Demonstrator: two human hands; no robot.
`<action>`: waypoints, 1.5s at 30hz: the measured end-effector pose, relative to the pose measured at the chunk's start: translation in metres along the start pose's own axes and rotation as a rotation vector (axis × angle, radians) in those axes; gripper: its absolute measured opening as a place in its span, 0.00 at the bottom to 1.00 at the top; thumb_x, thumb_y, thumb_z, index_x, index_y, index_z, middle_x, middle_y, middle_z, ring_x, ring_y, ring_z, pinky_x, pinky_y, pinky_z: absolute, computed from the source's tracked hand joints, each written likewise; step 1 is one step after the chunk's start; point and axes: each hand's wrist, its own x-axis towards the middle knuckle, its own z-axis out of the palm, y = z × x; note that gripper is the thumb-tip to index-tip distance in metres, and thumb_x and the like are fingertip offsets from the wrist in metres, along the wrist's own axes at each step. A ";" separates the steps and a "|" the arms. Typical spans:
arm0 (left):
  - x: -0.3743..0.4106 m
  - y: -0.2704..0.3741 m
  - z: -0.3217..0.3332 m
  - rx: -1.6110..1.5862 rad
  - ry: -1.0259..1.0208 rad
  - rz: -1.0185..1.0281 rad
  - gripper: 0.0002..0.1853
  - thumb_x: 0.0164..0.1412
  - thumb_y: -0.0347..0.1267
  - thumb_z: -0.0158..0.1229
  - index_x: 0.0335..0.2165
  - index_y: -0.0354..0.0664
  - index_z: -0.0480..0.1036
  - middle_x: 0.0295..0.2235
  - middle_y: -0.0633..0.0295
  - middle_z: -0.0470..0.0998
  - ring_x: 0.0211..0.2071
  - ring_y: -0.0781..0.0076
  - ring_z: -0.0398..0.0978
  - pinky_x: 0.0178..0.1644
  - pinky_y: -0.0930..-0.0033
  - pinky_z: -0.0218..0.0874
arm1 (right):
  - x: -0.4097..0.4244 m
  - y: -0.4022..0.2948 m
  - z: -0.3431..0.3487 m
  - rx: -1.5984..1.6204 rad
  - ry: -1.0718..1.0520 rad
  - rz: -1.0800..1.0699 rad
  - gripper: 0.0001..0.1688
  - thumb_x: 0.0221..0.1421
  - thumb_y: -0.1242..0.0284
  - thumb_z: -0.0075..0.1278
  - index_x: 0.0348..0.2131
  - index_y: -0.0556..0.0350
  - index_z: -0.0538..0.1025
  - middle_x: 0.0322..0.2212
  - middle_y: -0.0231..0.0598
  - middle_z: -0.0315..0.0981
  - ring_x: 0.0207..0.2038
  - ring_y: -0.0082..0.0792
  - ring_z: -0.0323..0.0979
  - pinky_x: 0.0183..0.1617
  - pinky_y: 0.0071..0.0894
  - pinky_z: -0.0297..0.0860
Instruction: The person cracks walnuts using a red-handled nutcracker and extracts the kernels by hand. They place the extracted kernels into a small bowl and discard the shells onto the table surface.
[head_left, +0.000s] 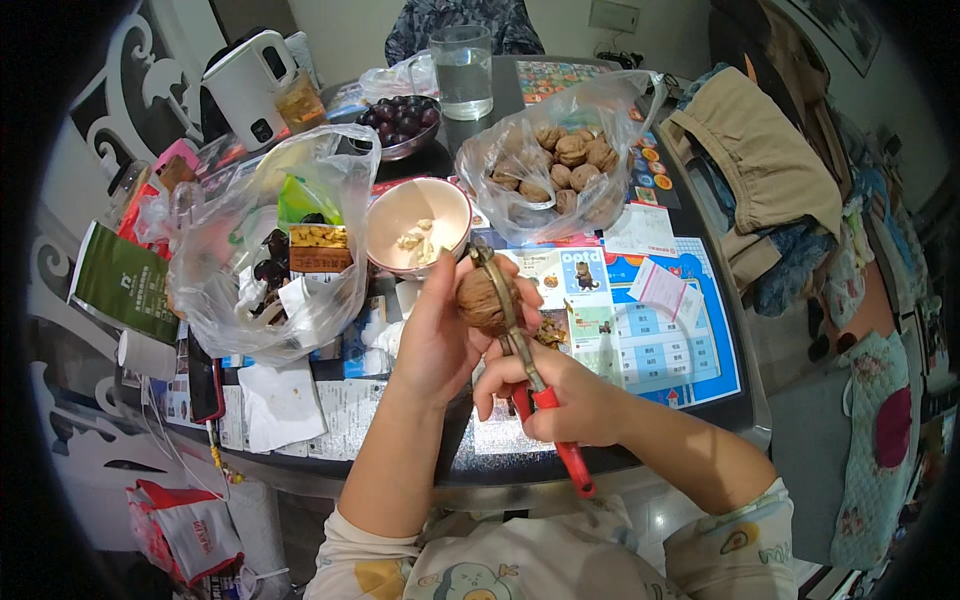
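Observation:
Between my hands is a whole walnut (480, 300) set in the jaws of a red-handled metal nutcracker (574, 465). My left hand (442, 337) holds the walnut from the left, its fingertips showing beyond the nutcracker's metal arm. My right hand (559, 390) grips the nutcracker by its red handles. Just beyond my left hand, a cream bowl with a red rim (382, 202) holds some pale nut pieces (420, 240). Farther back on the right, several walnuts (571, 150) lie in an open clear plastic bag (517, 217).
On the left stands a clear plastic bag (202, 300) with wrappers and tissues. Behind are a bowl of dark round fruit (397, 124), a glass mug of water (463, 75) and a white kettle (244, 82). A phone (205, 382) lies near the left edge beside a tissue (281, 405).

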 end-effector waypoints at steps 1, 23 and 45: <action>-0.001 0.000 -0.003 0.020 -0.012 -0.001 0.19 0.56 0.43 0.42 0.36 0.37 0.60 0.30 0.54 0.69 0.31 0.67 0.70 0.35 0.69 0.63 | 0.000 -0.003 -0.003 0.040 -0.038 0.031 0.21 0.28 0.78 0.39 0.31 0.59 0.67 0.32 0.35 0.58 0.35 0.27 0.58 0.39 0.22 0.56; 0.003 -0.011 0.015 0.131 0.298 0.122 0.21 0.54 0.47 0.44 0.28 0.36 0.63 0.21 0.58 0.68 0.21 0.73 0.67 0.25 0.74 0.62 | -0.002 -0.012 -0.008 0.070 -0.093 0.182 0.11 0.37 0.70 0.41 0.26 0.54 0.65 0.25 0.39 0.53 0.29 0.30 0.56 0.30 0.26 0.55; 0.001 0.002 0.002 0.255 0.061 -0.063 0.21 0.41 0.35 0.56 0.35 0.36 0.62 0.28 0.58 0.67 0.28 0.68 0.67 0.32 0.70 0.62 | -0.006 -0.007 -0.017 0.507 -0.148 0.173 0.23 0.36 0.69 0.41 0.37 0.52 0.64 0.31 0.36 0.55 0.36 0.27 0.56 0.42 0.19 0.53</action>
